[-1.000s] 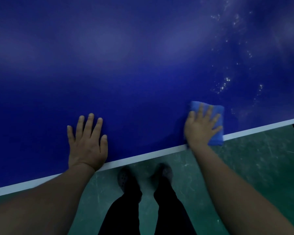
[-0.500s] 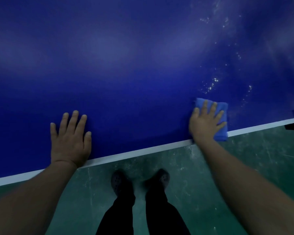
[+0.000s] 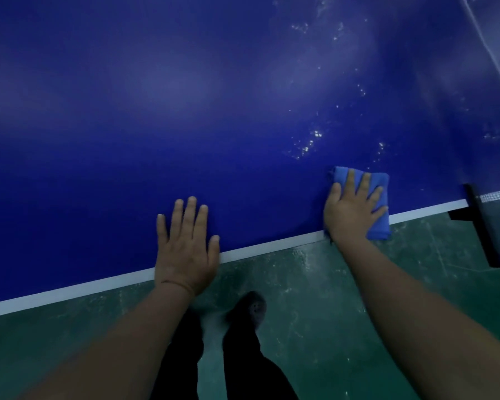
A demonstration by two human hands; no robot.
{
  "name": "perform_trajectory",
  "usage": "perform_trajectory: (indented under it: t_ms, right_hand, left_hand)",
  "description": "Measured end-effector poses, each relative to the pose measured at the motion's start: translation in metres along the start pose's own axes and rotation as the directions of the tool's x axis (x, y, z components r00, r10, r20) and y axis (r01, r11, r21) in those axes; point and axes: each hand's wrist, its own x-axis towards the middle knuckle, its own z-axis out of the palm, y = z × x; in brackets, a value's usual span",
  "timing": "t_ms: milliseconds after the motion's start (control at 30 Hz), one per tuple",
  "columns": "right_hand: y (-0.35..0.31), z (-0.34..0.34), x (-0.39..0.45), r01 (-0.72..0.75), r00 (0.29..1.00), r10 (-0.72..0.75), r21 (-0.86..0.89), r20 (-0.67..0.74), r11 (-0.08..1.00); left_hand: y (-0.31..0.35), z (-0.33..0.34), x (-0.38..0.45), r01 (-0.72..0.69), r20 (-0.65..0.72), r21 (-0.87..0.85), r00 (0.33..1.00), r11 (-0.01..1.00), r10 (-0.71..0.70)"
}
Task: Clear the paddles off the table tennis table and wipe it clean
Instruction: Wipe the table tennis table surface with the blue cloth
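Table (image 3: 185,111), smooth glossy blue, white-edged; folded soft blue cloth (image 3: 378,203) lies under right hand's (image 3: 351,209) spread flat fingers; left hand (image 3: 185,255) rests flat, fingers straight.

The deep blue table tennis surface (image 3: 185,111), with a white line along its near edge, fills the upper part of the view and tilts up toward the right. A scatter of pale specks and droplets (image 3: 309,142) lies on it just beyond the folded blue cleaning cloth (image 3: 378,203). The cloth lies flat at the white edge line, its near end overhanging that edge slightly.
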Motion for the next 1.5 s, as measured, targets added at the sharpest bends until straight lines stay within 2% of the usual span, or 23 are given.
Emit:
perform_trajectory:
  t_ms: [67, 100, 133, 167, 200, 233, 267, 367, 467, 567, 667, 733, 900, 967, 1000, 1067, 1167, 1267, 1333, 1400, 1433, 1467, 1500]
  right_hand:
    - [-0.023, 0.012, -0.026, 0.089, 0.996, -0.089, 0.004, -0.004, 0.996]
    - [-0.035, 0.019, -0.046, 0.245, 0.97, -0.245, -0.008, 0.013, 0.97]
    - [-0.043, 0.025, -0.067, 0.455, 0.89, -0.453, -0.032, 0.051, 0.89]
    - [-0.044, 0.03, -0.084, 0.654, 0.756, -0.648, -0.059, 0.094, 0.755]
    - [-0.038, 0.032, -0.089, 0.775, 0.632, -0.766, -0.086, 0.12, 0.626]
    - [-0.029, 0.028, -0.077, 0.816, 0.577, -0.806, -0.086, 0.131, 0.571]
    - [-0.017, 0.023, -0.056, 0.785, 0.619, -0.777, -0.083, 0.115, 0.613]
    - [0.029, 0.001, 0.012, 0.4, 0.917, -0.396, -0.112, 0.058, 0.91]
    - [0.055, -0.014, 0.039, 0.141, 0.989, -0.139, -0.068, 0.044, 0.988]
    - [0.035, -0.001, 0.006, 0.234, 0.972, -0.23, -0.066, 0.057, 0.97]
    - [-0.009, 0.018, -0.049, 0.526, 0.849, -0.515, -0.093, 0.119, 0.845]
    - [-0.049, 0.031, -0.072, 0.63, 0.775, -0.621, -0.07, 0.114, 0.773]
    - [-0.168, 0.051, -0.083, 0.738, 0.668, -0.733, 0.013, 0.13, 0.675]
    - [-0.197, 0.051, -0.06, 0.744, 0.66, -0.741, 0.028, 0.123, 0.668]
    - [-0.2, 0.047, -0.041, 0.723, 0.684, -0.721, 0.029, 0.11, 0.691]
    - [-0.176, 0.035, 0.003, 0.591, 0.804, -0.59, 0.014, 0.077, 0.807]
    - [-0.07, 0.005, 0.057, 0.244, 0.969, -0.246, -0.045, -0.032, 0.969]
    - [0.027, -0.026, 0.065, -0.124, 0.992, 0.124, -0.003, -0.011, 0.992]
    - [0.034, -0.024, 0.051, -0.207, 0.978, 0.207, 0.004, -0.024, 0.978]
    - [0.0, -0.009, 0.024, -0.08, 0.996, 0.08, 0.0, -0.048, 0.997]
    - [-0.023, 0.001, 0.004, 0.071, 0.997, -0.072, -0.013, -0.036, 0.997]
    - [-0.044, 0.012, -0.021, 0.27, 0.963, -0.27, -0.041, -0.008, 0.962]
    - [-0.059, 0.023, -0.048, 0.484, 0.875, -0.482, -0.054, 0.035, 0.874]
  left_hand:
    - [0.0, 0.004, 0.001, 0.032, -0.01, 0.053, 0.999, 0.998, -0.032]
    - [0.001, 0.004, 0.001, 0.043, -0.017, 0.059, 0.999, 0.997, -0.042]
    - [0.002, 0.004, 0.001, 0.052, -0.02, 0.059, 0.999, 0.997, -0.051]
    - [0.003, 0.004, 0.001, 0.057, -0.02, 0.057, 0.998, 0.997, -0.056]
    - [0.003, 0.004, 0.001, 0.057, -0.018, 0.06, 0.998, 0.997, -0.056]
    - [0.003, 0.004, 0.001, 0.055, -0.015, 0.069, 0.998, 0.996, -0.054]
    - [0.003, 0.004, 0.001, 0.056, -0.013, 0.077, 0.998, 0.995, -0.055]
    - [0.002, 0.003, 0.0, 0.061, -0.017, 0.083, 0.998, 0.995, -0.06]
    - [0.002, 0.002, 0.001, 0.059, -0.023, 0.083, 0.998, 0.995, -0.058]
    - [0.003, 0.002, 0.002, 0.061, -0.056, 0.078, 0.997, 0.995, -0.057]
    - [0.002, 0.004, 0.0, 0.083, -0.133, 0.037, 0.988, 0.996, -0.077]
    - [0.002, 0.006, -0.001, 0.087, -0.189, 0.013, 0.979, 0.996, -0.083]
    - [0.002, 0.01, -0.002, 0.079, -0.254, 0.001, 0.964, 0.997, -0.076]
    - [0.001, 0.01, -0.003, 0.075, -0.237, 0.019, 0.969, 0.997, -0.068]
    - [0.001, 0.009, -0.003, 0.073, -0.221, 0.035, 0.973, 0.997, -0.063]
    - [0.001, 0.007, -0.003, 0.071, -0.185, 0.058, 0.981, 0.996, -0.059]
    - [0.002, 0.004, -0.001, 0.071, -0.149, 0.063, 0.987, 0.995, -0.061]
    - [0.002, 0.003, -0.001, 0.072, -0.125, 0.065, 0.99, 0.995, -0.064]
    - [0.003, 0.002, -0.002, 0.067, -0.104, 0.07, 0.993, 0.995, -0.059]
    - [0.003, 0.001, -0.002, 0.069, -0.093, 0.071, 0.994, 0.995, -0.063]
    - [0.003, 0.0, -0.001, 0.072, -0.088, 0.072, 0.994, 0.995, -0.066]
    - [0.004, 0.0, -0.001, 0.077, -0.085, 0.073, 0.994, 0.994, -0.07]
    - [0.005, -0.001, -0.001, 0.08, -0.085, 0.074, 0.994, 0.994, -0.073]
